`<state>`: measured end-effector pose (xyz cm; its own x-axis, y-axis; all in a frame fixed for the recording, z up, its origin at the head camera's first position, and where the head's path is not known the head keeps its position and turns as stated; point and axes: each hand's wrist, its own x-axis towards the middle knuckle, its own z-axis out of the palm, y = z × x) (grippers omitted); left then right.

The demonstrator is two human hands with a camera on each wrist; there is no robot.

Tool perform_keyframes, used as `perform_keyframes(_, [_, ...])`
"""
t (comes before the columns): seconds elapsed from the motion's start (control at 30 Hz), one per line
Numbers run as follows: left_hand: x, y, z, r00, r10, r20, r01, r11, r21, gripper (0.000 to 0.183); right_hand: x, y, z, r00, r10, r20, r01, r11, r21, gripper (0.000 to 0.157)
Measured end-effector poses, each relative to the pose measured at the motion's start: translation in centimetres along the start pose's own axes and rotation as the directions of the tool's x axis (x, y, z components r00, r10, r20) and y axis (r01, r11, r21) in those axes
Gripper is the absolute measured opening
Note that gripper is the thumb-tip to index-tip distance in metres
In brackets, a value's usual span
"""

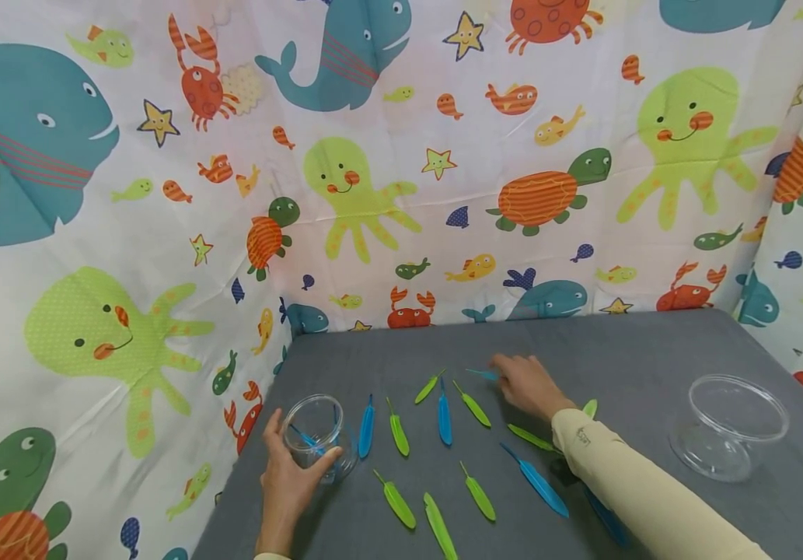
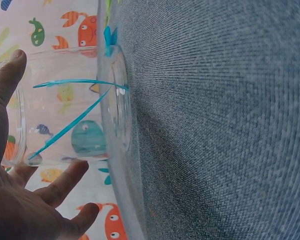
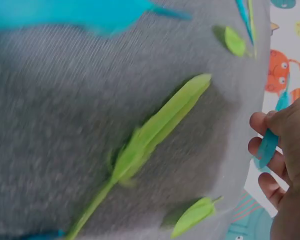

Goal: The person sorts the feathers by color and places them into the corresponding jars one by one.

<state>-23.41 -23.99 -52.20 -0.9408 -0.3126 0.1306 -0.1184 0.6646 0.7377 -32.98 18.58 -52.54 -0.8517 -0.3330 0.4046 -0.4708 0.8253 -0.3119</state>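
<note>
My left hand [image 1: 288, 481] holds a clear glass jar [image 2: 65, 117] at the left of the grey table, thumb on one side and fingers on the other. Two thin blue feathers [image 2: 72, 125] lean inside the jar, as the left wrist view shows. Farther back, my right hand [image 1: 530, 387] pinches a blue feather [image 3: 268, 146] between thumb and fingers, its tip pointing left in the head view. Near that hand lie a green feather [image 1: 473, 406] and another blue feather [image 1: 445, 416].
Several more green feathers [image 1: 398, 504] and blue feathers [image 1: 542, 487] are spread over the grey table [image 1: 373, 350]. A wide clear glass bowl [image 1: 730, 428] on a foot stands at the right. Behind the table hangs a curtain [image 1: 436, 257] printed with sea animals.
</note>
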Motion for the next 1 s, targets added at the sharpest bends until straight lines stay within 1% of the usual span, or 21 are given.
perform_keyframes(0.07, [0.0,0.0,0.0,1.000,-0.002,0.002,0.002,1.000,0.000,0.131,0.2,-0.5,-0.1,0.999,0.029,0.015,-0.029,0.998,0.051,0.028])
perform_keyframes(0.17, [0.0,-0.1,0.0,1.000,-0.003,0.001,0.003,1.000,0.002,0.131,0.6,-1.1,0.0,0.998,0.048,0.028,-0.050,0.995,0.090,0.024])
perform_keyframes(0.37, [0.1,-0.1,0.1,1.000,-0.007,-0.002,0.007,1.000,0.007,0.131,1.5,-2.5,0.4,1.000,0.011,-0.008,-0.010,0.995,0.102,0.016])
perform_keyframes(0.5, [0.2,0.0,0.1,1.000,-0.003,-0.008,0.003,1.000,0.001,0.131,2.0,-3.5,0.3,1.000,0.014,-0.012,-0.012,0.986,0.167,0.014])
perform_keyframes(0.57, [0.2,0.0,0.1,1.000,0.000,-0.010,0.000,1.000,-0.003,0.131,2.3,-4.1,0.2,0.999,0.032,0.007,-0.033,0.975,0.219,0.014])
perform_keyframes(0.73, [0.2,0.0,0.2,1.000,0.011,-0.018,-0.012,1.000,-0.016,0.129,2.8,-5.5,-0.2,0.993,0.072,0.088,-0.099,0.930,0.354,0.013])
perform_keyframes(0.83, [0.2,0.1,0.2,1.000,0.015,-0.020,-0.016,1.000,-0.019,0.129,3.0,-6.4,-0.5,0.990,0.076,0.120,-0.118,0.910,0.398,0.012])
perform_keyframes(1.0, [0.2,0.0,0.2,1.000,0.012,-0.023,-0.013,1.000,-0.019,0.129,3.4,-7.8,-0.7,0.989,0.072,0.132,-0.124,0.885,0.448,0.016])
